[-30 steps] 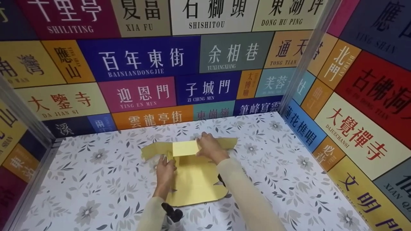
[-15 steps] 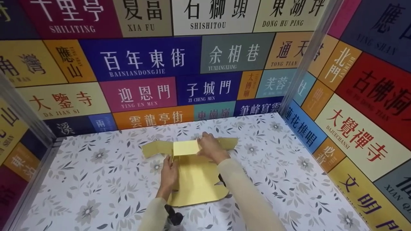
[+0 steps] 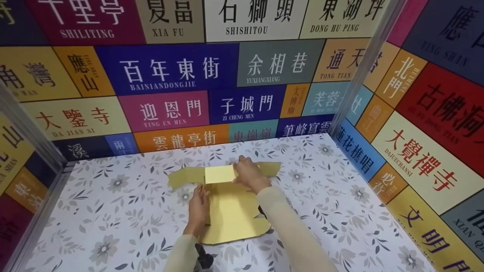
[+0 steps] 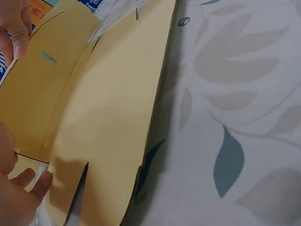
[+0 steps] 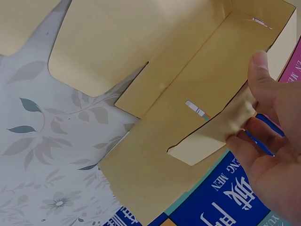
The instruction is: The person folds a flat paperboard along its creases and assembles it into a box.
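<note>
A flat-pack cardboard box [image 3: 236,213], plain yellowish-tan and partly folded, lies on the table with its back panel [image 3: 218,174] raised. My right hand [image 3: 249,174] pinches the upper edge of that panel, thumb on the inner face and fingers behind, as the right wrist view shows. At the box's left back corner, my left hand [image 3: 198,207] holds the card where the side meets the raised panel; its thumb and fingers [image 4: 42,186] sit close around that corner in the left wrist view. Small slits [image 5: 197,110] pierce the raised panel.
Side flaps [image 3: 186,176] spread left and right from the back panel. The table [image 3: 124,211] has a white leaf-and-flower covering. Colourful walls with printed signs [image 3: 166,68] enclose it at the back and sides.
My left hand has shifted slightly right and closer against the box's left side. My right hand stays on the raised panel, and the box has barely moved.
</note>
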`<control>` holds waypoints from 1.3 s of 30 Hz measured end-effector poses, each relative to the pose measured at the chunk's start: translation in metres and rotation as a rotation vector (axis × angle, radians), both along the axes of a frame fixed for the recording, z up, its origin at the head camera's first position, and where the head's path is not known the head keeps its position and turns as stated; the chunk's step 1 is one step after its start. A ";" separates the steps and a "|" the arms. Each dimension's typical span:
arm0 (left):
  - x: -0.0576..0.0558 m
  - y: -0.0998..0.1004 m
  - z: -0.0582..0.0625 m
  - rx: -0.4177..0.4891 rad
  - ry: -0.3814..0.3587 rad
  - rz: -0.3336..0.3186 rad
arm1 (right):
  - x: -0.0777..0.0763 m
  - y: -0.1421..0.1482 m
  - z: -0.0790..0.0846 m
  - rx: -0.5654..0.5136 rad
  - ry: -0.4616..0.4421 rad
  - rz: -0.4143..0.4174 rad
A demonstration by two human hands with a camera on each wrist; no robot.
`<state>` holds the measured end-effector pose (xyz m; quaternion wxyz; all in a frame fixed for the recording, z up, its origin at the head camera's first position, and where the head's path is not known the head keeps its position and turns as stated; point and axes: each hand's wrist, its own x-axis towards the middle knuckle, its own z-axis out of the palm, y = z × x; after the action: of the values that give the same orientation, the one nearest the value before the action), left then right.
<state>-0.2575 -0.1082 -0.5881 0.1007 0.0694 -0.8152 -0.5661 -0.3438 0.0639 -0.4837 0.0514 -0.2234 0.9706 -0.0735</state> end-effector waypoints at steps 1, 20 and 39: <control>-0.001 0.000 0.001 -0.009 0.011 0.003 | 0.000 0.000 0.000 0.003 0.000 -0.002; -0.016 0.002 0.024 -0.102 -0.077 0.095 | -0.001 0.001 -0.004 0.033 -0.001 0.011; -0.021 0.003 0.012 -0.331 -0.015 0.099 | -0.001 0.002 -0.001 0.013 -0.006 -0.007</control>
<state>-0.2780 -0.1050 -0.5760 0.1324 0.0961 -0.8936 -0.4180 -0.3444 0.0659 -0.4846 0.0555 -0.2195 0.9717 -0.0681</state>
